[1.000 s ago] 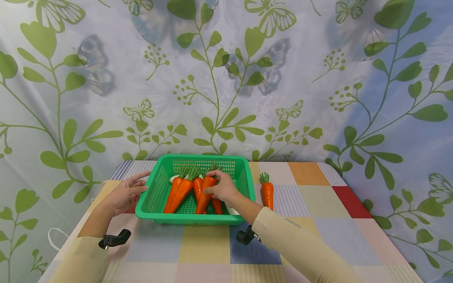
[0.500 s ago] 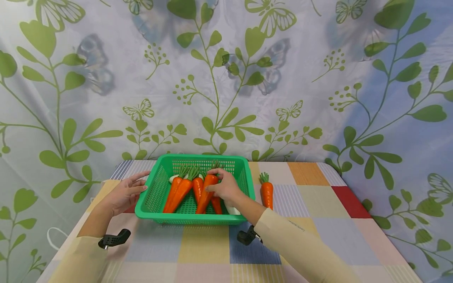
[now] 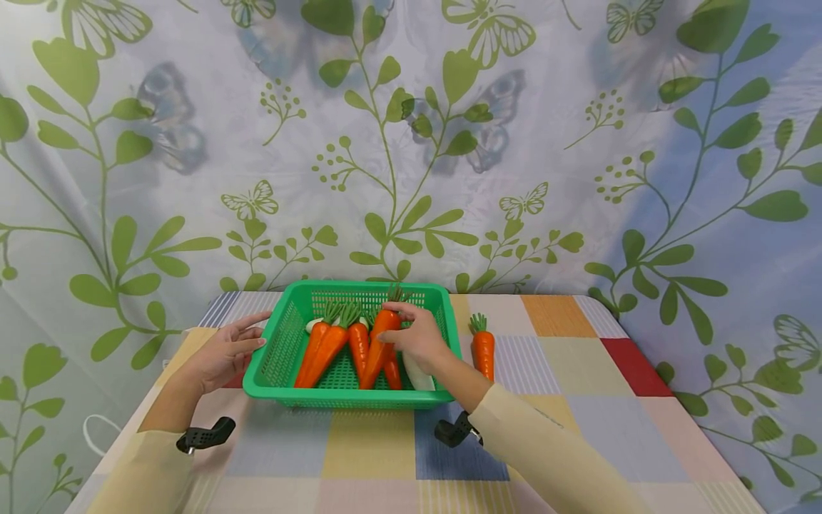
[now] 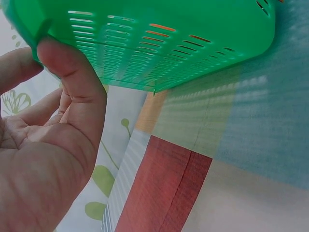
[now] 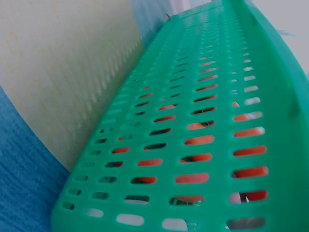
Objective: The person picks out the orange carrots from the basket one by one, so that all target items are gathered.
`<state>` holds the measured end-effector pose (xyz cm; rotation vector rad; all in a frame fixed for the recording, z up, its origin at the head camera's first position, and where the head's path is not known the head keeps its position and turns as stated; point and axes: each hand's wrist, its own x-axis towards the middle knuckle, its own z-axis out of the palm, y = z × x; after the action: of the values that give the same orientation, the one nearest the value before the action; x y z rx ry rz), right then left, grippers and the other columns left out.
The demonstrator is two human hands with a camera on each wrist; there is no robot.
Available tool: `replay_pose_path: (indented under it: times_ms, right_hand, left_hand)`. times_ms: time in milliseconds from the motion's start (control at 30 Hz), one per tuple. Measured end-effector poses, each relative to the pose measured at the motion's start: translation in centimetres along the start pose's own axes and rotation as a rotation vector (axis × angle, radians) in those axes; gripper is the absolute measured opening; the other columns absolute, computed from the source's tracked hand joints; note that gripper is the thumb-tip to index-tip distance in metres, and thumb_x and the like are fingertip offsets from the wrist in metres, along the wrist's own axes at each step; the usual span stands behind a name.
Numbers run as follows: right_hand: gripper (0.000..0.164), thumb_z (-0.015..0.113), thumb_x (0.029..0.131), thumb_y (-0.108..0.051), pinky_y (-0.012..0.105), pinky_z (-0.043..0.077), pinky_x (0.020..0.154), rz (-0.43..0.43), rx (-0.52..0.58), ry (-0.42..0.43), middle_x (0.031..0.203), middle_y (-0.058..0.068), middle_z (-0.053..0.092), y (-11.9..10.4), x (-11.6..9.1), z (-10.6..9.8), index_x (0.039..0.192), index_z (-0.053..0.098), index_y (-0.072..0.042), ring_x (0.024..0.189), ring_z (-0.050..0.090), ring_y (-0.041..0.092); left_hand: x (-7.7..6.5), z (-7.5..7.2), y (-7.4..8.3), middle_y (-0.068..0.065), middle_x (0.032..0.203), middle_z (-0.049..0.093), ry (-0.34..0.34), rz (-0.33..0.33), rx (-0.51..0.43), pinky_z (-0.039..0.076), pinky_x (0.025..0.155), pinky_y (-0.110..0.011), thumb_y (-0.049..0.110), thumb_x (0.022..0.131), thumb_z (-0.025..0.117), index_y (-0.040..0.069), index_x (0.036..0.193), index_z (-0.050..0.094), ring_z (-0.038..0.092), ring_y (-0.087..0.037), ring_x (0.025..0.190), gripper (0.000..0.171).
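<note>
A green plastic basket point(image 3: 347, 397) stands on the table with several orange carrots point(image 3: 330, 351) inside, their green tops toward the back. My right hand point(image 3: 424, 341) holds one carrot point(image 3: 383, 339) between thumb and fingers near its top, over the others. A white radish-like vegetable point(image 3: 419, 373) lies under that hand, partly covered. My left hand point(image 3: 225, 355) touches the basket's left rim, fingers fairly straight; in the left wrist view its thumb point(image 4: 72, 72) rests against the rim. The right wrist view shows only the slotted basket wall point(image 5: 193, 140), so the right hand is hidden there.
Another carrot point(image 3: 484, 355) lies on the patchwork tablecloth point(image 3: 578, 428) just right of the basket. White pieces point(image 3: 313, 325) show among the carrot tops. A leaf-printed curtain point(image 3: 411, 178) hangs behind the table. A white cable point(image 3: 96, 435) loops at the left edge.
My right hand has shifted slightly right and the held carrot's top has moved right with it, uncovering more of the white vegetable. The left hand and basket look almost unmoved.
</note>
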<state>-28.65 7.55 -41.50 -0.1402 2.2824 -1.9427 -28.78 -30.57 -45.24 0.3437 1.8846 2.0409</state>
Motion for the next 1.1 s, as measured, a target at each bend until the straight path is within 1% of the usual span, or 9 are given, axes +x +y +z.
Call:
replay_pose_path:
  times_ms: [67, 133, 300, 400, 533, 667, 833, 967, 1100]
  right_hand:
    - [0.058, 0.081, 0.082, 0.001, 0.046, 0.063, 0.082, -0.006, 0.031, 0.006, 0.134, 0.016, 0.056, 0.0, 0.0, -0.3, 0.134, 0.069, -0.023, 0.08, 0.064, 0.021]
    - [0.058, 0.081, 0.083, 0.0, 0.047, 0.063, 0.084, -0.006, 0.059, 0.012, 0.135, 0.016, 0.056, -0.1, 0.0, -0.5, 0.135, 0.068, -0.023, 0.085, 0.067, 0.02]
    - [0.058, 0.081, 0.084, 0.0, 0.049, 0.062, 0.089, 0.016, 0.114, 0.04, 0.143, 0.018, 0.051, -0.4, 0.0, -1.0, 0.136, 0.068, -0.023, 0.098, 0.07, 0.026]
    - [0.058, 0.081, 0.084, 0.0, 0.046, 0.063, 0.088, 0.029, 0.138, 0.051, 0.146, 0.02, 0.048, -0.5, -0.1, -1.2, 0.136, 0.068, -0.022, 0.103, 0.07, 0.029]
    - [0.058, 0.08, 0.085, 0.001, 0.041, 0.063, 0.086, 0.032, 0.168, 0.045, 0.146, 0.02, 0.045, -0.7, -0.3, -1.5, 0.138, 0.066, -0.02, 0.1, 0.071, 0.027]
    - [0.056, 0.078, 0.087, 0.001, 0.04, 0.063, 0.086, 0.031, 0.207, 0.034, 0.146, 0.019, 0.043, -0.8, -0.4, -1.9, 0.137, 0.066, -0.021, 0.098, 0.071, 0.025]
    - [0.056, 0.076, 0.088, 0.001, 0.041, 0.063, 0.088, 0.041, 0.231, 0.03, 0.146, 0.018, 0.043, -0.8, -0.5, -2.5, 0.138, 0.064, -0.022, 0.105, 0.07, 0.028]
    - [0.058, 0.077, 0.088, 0.0, 0.041, 0.063, 0.088, 0.04, 0.233, 0.04, 0.143, 0.016, 0.046, -0.9, -0.6, -2.9, 0.14, 0.063, -0.02, 0.11, 0.069, 0.029]
    - [0.057, 0.077, 0.088, 0.0, 0.041, 0.063, 0.087, 0.026, 0.251, 0.048, 0.14, 0.015, 0.049, -1.0, -0.8, -3.5, 0.139, 0.063, -0.022, 0.11, 0.069, 0.029]
  left_hand:
    - [0.0, 0.0, 0.0, 0.003, 0.11, 0.064, -0.003, 0.005, -0.001, 0.062, 0.086, -0.026, 0.004, 0.105, 0.053, 0.003, 0.162, 0.015, 0.071, -0.008, 0.097, 0.068]
    - [0.0, -0.1, -0.1, 0.003, 0.11, 0.064, -0.007, 0.008, -0.004, 0.062, 0.086, -0.026, 0.004, 0.105, 0.052, 0.003, 0.162, 0.015, 0.071, -0.008, 0.097, 0.068]
    - [-0.1, -0.1, -0.1, 0.003, 0.111, 0.065, -0.014, 0.014, -0.017, 0.062, 0.086, -0.026, 0.004, 0.105, 0.052, 0.002, 0.162, 0.015, 0.072, -0.009, 0.097, 0.068]
    - [-0.1, -0.1, -0.1, 0.003, 0.111, 0.066, -0.018, 0.017, -0.019, 0.062, 0.086, -0.025, 0.003, 0.105, 0.052, 0.002, 0.162, 0.015, 0.072, -0.008, 0.097, 0.067]
    - [-0.1, -0.1, -0.2, 0.003, 0.111, 0.065, -0.016, 0.016, -0.015, 0.062, 0.085, -0.025, 0.003, 0.105, 0.052, 0.002, 0.161, 0.016, 0.071, -0.008, 0.097, 0.067]
    - [-0.1, -0.1, -0.2, 0.003, 0.111, 0.065, -0.011, 0.009, -0.018, 0.062, 0.085, -0.025, 0.004, 0.105, 0.052, 0.004, 0.162, 0.018, 0.071, -0.008, 0.096, 0.066]
    - [0.0, -0.1, -0.1, 0.004, 0.11, 0.065, -0.012, 0.008, -0.025, 0.062, 0.086, -0.026, 0.004, 0.106, 0.052, 0.005, 0.162, 0.018, 0.072, -0.008, 0.096, 0.065]
    - [-0.1, 0.0, -0.1, 0.004, 0.11, 0.065, -0.007, 0.006, -0.014, 0.062, 0.085, -0.026, 0.005, 0.106, 0.052, 0.005, 0.162, 0.018, 0.072, -0.009, 0.096, 0.066]
    - [-0.1, 0.0, 0.0, 0.004, 0.11, 0.064, 0.002, -0.002, -0.007, 0.062, 0.085, -0.027, 0.006, 0.105, 0.054, 0.005, 0.162, 0.018, 0.072, -0.009, 0.096, 0.067]
